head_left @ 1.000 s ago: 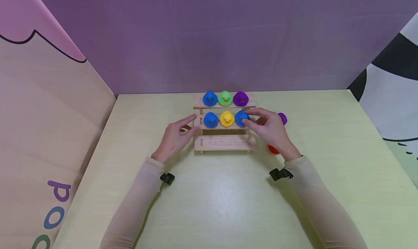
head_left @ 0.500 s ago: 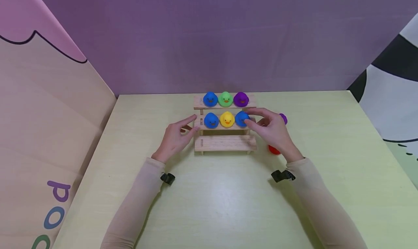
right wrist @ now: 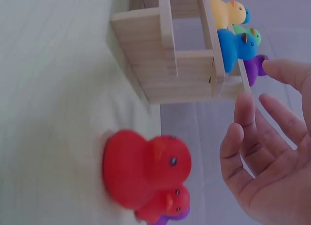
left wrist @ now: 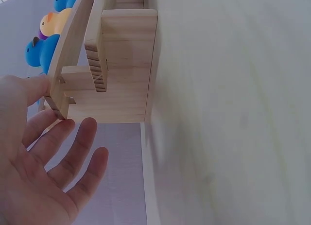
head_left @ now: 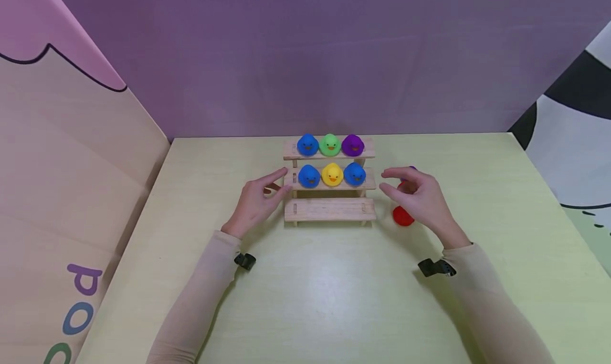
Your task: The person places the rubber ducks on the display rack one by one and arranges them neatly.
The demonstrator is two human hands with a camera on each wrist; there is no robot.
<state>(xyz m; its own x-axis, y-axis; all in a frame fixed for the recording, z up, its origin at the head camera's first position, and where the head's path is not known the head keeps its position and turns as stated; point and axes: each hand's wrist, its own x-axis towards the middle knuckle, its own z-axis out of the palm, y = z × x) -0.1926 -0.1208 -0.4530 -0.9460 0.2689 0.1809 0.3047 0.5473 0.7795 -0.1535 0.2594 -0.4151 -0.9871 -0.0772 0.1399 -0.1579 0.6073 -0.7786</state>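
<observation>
A three-tier wooden stand (head_left: 329, 210) stands at the table's back middle. My left hand (head_left: 255, 200) pinches the left end of its middle shelf; in the left wrist view the thumb (left wrist: 36, 89) lies on top and fingertips are at the end below. On that shelf sit a blue rubber duck (head_left: 309, 176), a yellow duck (head_left: 332, 175) and another blue duck (head_left: 355, 174). The top shelf bears a blue duck (head_left: 307, 145), a green duck (head_left: 330, 145) and a purple duck (head_left: 352, 145). My right hand (head_left: 422, 198) hovers right of the stand, holding nothing, thumb and fingers apart.
A red duck (head_left: 403, 216) is on the table right of the stand. Behind it, another red duck (right wrist: 167, 203) and a purple duck (right wrist: 180, 215) show in the right wrist view, partly covered. A purple wall (head_left: 329, 61) rises along the table's back edge.
My right hand has let go of the right-hand blue duck on the middle shelf and drawn away to the right. The left hand keeps its place on the stand.
</observation>
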